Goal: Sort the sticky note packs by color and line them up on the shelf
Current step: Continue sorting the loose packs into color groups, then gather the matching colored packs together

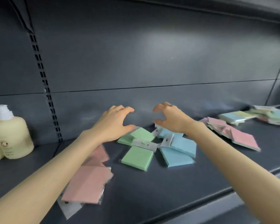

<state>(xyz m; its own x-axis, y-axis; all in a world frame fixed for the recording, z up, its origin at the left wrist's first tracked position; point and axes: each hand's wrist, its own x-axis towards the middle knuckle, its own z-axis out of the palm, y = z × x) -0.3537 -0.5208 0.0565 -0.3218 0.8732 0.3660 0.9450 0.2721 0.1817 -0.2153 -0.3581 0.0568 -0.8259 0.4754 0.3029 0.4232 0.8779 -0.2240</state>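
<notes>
Left of frame: pump bottles (11, 135) stand on the shelf (152, 199), apart from the packs. Pink packs (89, 183) lie lower left, partly under the left forearm; a sweep of that arm could drag them off the front edge. Left hand (113, 123), fingers wide and holding nothing, hovers above the green packs (137, 157). Right hand (170, 118), likewise wide and empty, is above the blue packs (178, 152). Green and blue hang tabs overlap, so lifting one may snag its neighbour. The mixed pile (242, 138) at right is loosely stacked; slick wrappers may slide.
</notes>
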